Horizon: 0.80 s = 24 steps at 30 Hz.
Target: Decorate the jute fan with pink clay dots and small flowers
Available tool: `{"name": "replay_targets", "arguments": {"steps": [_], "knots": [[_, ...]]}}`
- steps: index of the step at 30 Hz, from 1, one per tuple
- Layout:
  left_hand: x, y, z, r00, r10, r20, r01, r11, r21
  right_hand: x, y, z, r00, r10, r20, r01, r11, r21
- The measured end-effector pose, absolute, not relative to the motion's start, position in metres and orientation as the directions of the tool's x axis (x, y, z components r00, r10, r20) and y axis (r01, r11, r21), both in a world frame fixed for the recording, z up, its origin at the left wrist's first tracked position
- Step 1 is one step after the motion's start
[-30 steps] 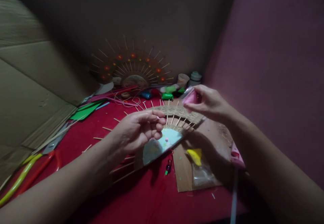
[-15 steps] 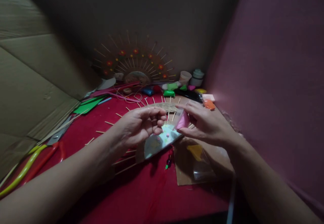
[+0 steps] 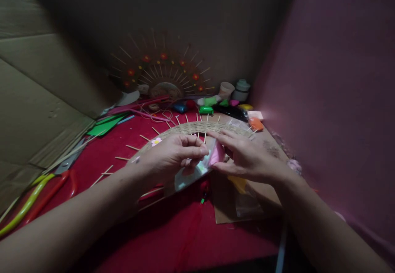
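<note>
My right hand [image 3: 249,154] grips a small clear plastic packet of pink modelling clay [image 3: 217,153] between thumb and fingers. Close beside the packet, the thumb and fingertips of my left hand [image 3: 175,153] are pinched together. What they hold, if anything, is too small to make out. Beneath both hands lies a half-round woven frame [image 3: 182,130] with thin sticks fanning outward. A pink flower with a yellow centre [image 3: 156,142] sits on its woven band. The pale blue-green patterned half-disc [image 3: 184,181] at its middle is partly covered by my hands.
Scissors with red and yellow handles [image 3: 63,178] lie at left, near green sheets [image 3: 106,124]. A finished-looking stick fan with red flowers [image 3: 163,57] stands behind. Clay packets, including a green one [image 3: 206,110] and an orange one [image 3: 256,123], line the back. Cardboard [image 3: 225,207] lies below my right hand.
My left hand's loosely curled fingers have closed into a pinch and moved right, up to the packet. My right hand keeps the packet, shifted slightly left. The view has tilted a little.
</note>
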State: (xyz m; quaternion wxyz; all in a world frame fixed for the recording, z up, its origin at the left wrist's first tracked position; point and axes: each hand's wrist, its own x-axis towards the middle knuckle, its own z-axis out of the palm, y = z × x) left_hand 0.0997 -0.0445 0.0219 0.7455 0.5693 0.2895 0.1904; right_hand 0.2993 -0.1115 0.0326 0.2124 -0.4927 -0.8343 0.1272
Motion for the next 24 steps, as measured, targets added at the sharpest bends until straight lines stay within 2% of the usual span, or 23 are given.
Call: {"name": "replay_targets", "arguments": {"steps": [4,8,11,14,24], "knots": [[0.1,-0.05,0.027,0.771,0.605,-0.199,0.021,0.288,0.958,0.296,-0.113,0.033,-0.421,0.846,0.327,0.723,0.531,-0.442],[0.101,-0.058,0.033,0.77,0.61,-0.186,-0.043,0.341,0.939,0.291,-0.116,0.036,-0.394,0.816,0.422,0.623,0.575,-0.53],[0.102,-0.059,0.036,0.72,0.668,-0.189,-0.126,0.393,0.911,0.29,-0.117,0.035,-0.36,0.759,0.542,0.502,0.647,-0.574],[0.102,-0.056,0.036,0.675,0.714,-0.187,-0.165,0.393,0.905,0.292,-0.117,0.031,-0.329,0.706,0.627,0.447,0.701,-0.556],[0.104,-0.058,0.035,0.697,0.683,-0.216,-0.111,0.4,0.91,0.295,-0.118,0.026,-0.331,0.682,0.652,0.444,0.723,-0.53]]}}
